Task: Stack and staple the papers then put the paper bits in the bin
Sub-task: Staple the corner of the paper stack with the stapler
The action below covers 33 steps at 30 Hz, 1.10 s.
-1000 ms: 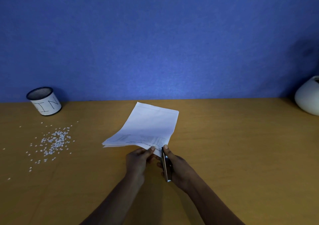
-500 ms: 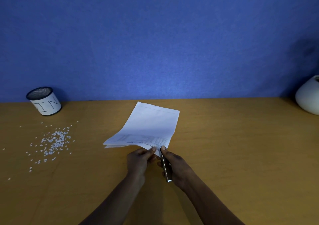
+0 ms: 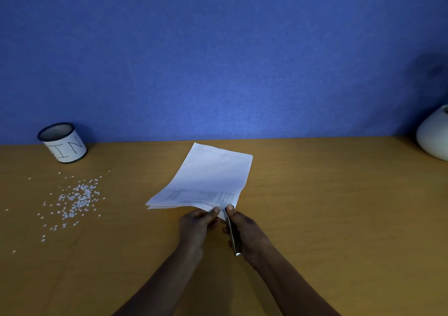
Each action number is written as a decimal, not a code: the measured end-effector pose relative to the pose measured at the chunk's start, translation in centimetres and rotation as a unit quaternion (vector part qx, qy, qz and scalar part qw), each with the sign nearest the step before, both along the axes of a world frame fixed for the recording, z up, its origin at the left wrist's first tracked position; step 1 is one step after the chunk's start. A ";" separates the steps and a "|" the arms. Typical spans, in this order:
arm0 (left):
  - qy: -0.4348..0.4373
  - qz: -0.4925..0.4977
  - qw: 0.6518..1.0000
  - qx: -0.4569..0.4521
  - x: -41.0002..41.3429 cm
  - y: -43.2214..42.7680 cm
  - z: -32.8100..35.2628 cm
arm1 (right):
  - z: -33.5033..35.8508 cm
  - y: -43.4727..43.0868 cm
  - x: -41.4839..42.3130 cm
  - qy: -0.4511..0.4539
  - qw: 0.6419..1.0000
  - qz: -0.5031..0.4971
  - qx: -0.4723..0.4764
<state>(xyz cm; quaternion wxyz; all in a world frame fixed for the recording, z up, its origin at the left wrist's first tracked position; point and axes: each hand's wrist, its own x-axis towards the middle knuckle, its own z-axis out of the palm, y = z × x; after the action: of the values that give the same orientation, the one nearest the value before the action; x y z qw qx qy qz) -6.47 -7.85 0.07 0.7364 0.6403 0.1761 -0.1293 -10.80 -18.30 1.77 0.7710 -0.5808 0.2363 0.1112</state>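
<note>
Background: plain blue wall (image 3: pixel 218 61) is standing behind a yellow-brown wooden table (image 3: pixel 339 218).
Papers: stack of white printed sheets (image 3: pixel 213 172) is lying at the table's middle, its near edge lifting off the surface, with print showing along that edge.
Left hand: left hand (image 3: pixel 196 226) is pinching the stack's near right corner, its grip clamped on the paper.
Right hand: right hand (image 3: pixel 249 233) is holding a slim dark metal stapler (image 3: pixel 234 235), its grip curling round it, thumb tip lying on the front end.
Stapler: its nose is meeting the same paper corner, just beside the left thumb; whether the paper is sitting inside it, I cannot tell.
Paper bits: small white paper bits (image 3: pixel 77 199) are lying scattered on the table's left, well apart from the stack.
Bin: black mesh cylinder bin (image 3: pixel 64 146), wrapped in white paper lettered "IN", is standing at the back left, beyond the bits.
Right edge: white rounded vessel (image 3: pixel 434 136) is sitting partly out of view.
</note>
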 end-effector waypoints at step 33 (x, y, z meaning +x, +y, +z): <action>0.020 -0.065 0.997 -0.043 -0.8 -1.1 0.3 | -1.3 0.6 0.7 0.018 0.997 -0.061 0.040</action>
<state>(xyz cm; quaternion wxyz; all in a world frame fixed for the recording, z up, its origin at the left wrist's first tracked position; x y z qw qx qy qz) -7.23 -8.92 0.34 0.7495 0.6156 0.1426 -0.1972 -10.10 -17.72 0.49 0.7944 -0.5321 0.2806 0.0837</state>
